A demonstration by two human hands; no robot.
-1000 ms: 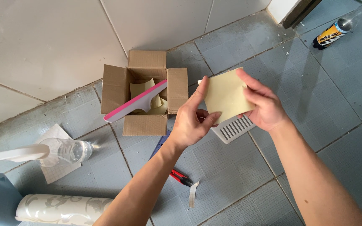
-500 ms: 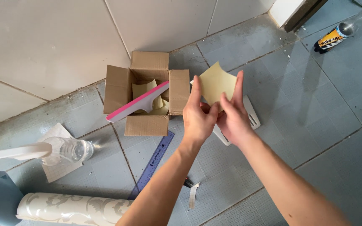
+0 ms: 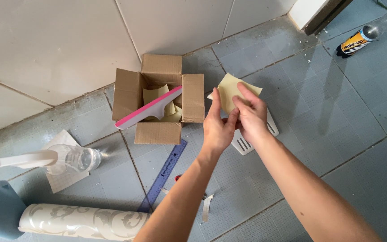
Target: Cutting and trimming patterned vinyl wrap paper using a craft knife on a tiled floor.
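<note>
Above the grey floor (image 3: 346, 134), just right of the box (image 3: 157, 101), I am holding a pale yellow sheet (image 3: 229, 89) up between both hands. I am pinching its lower edge with my left hand (image 3: 218, 127), thumb pointing up along the near face and fingers curling behind. I am gripping it from the right with my right hand (image 3: 249, 116), fingers lying across the face and closing on the paper. My hands are touching each other below the sheet, and most of it is sticking out above them, tilting toward the wall (image 3: 68, 40).

Under my hands a white vent grille (image 3: 247, 143) is lying flat on the floor, partly hidden by my right wrist. The box is standing open with its flaps folded out, and it is holding more yellow scraps (image 3: 155, 95). A squeegee (image 3: 151, 110) with a pink edge is resting slantwise across the opening.

A blue ruler (image 3: 164, 175) is lying on the floor below the box, running under my left forearm. Something red (image 3: 177, 178) is peeking out beside that arm; I cannot tell what it is. A spray bottle (image 3: 63, 159) is lying on its side to the left, and a patterned roll (image 3: 83, 222) is lying near the bottom edge. A bottle (image 3: 359, 40) is lying far off at the upper right.
</note>
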